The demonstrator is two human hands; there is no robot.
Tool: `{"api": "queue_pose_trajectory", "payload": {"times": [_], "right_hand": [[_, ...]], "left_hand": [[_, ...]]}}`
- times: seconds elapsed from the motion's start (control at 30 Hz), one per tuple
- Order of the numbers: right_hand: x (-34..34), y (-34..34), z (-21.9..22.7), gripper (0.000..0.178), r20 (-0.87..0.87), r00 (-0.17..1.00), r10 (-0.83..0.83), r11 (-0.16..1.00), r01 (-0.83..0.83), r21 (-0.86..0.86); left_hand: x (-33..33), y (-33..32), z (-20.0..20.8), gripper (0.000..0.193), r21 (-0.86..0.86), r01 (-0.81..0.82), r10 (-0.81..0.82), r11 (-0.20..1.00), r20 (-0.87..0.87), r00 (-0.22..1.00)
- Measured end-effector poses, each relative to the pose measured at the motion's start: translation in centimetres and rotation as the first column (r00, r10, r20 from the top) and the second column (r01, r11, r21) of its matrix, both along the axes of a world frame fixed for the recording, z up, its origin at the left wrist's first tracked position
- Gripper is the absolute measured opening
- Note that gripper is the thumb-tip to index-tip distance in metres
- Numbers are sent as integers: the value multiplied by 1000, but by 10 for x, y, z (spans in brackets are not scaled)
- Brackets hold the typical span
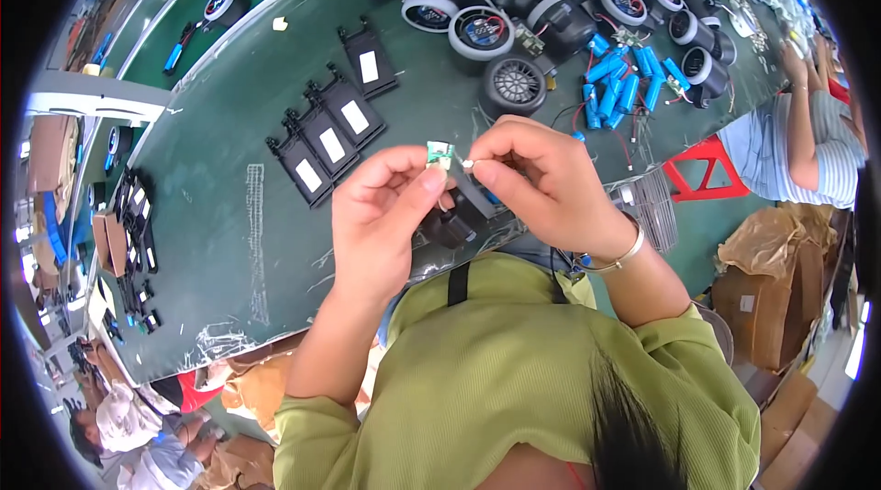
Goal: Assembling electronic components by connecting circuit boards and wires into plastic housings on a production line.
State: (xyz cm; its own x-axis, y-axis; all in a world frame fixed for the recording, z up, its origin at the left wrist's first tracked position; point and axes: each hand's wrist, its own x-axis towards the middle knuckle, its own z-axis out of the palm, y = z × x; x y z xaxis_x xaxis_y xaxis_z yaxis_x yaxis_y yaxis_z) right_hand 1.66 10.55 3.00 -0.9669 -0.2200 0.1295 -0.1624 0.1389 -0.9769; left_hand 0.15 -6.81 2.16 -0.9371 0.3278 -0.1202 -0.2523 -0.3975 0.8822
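Observation:
My left hand [390, 201] pinches a small green circuit board [440, 156] between thumb and fingers. Close beside the board, my right hand [541, 173] is closed on a small white connector [468, 164]; whether the two touch, I cannot tell. Under my hands, near the table's front edge, is a black plastic part [450, 226], partly hidden by my fingers. To the left of my hands lie several flat black plastic panels [331, 143] with white labels, lined up in a slanting row.
Black round housings [482, 31] with grey rims crowd the back of the green table [211, 242]. Blue battery cells [613, 86] with thin wires lie at the right. A red stool [707, 169] and another person's arm [801, 123] are beyond. More black parts [138, 224] sit at the far left.

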Motion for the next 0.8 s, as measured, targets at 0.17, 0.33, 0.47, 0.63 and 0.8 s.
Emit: {"api": "queue_pose_trajectory", "payload": {"times": [0.17,0.33,0.47,0.63,0.8], "right_hand": [[-4,-9,0,6,-67,997,-39,999,40,18],[-2,-4,8,5,-128,992,13,989,6,147],[6,-11,9,5,-198,975,-102,972,140,191],[23,-29,7,8,-263,923,-282,934,326,142],[30,-37,5,11,-331,868,-369,888,435,150]], "left_hand": [[2,0,-2,14,-14,3,-4,1000,-63,998],[7,0,-2,13,-194,-51,0,980,-254,967],[8,-1,-3,10,-377,-216,10,901,-479,878],[8,3,-4,11,-412,-371,-9,832,-678,735],[8,4,-1,14,-462,-488,-154,740,-824,546]]}}
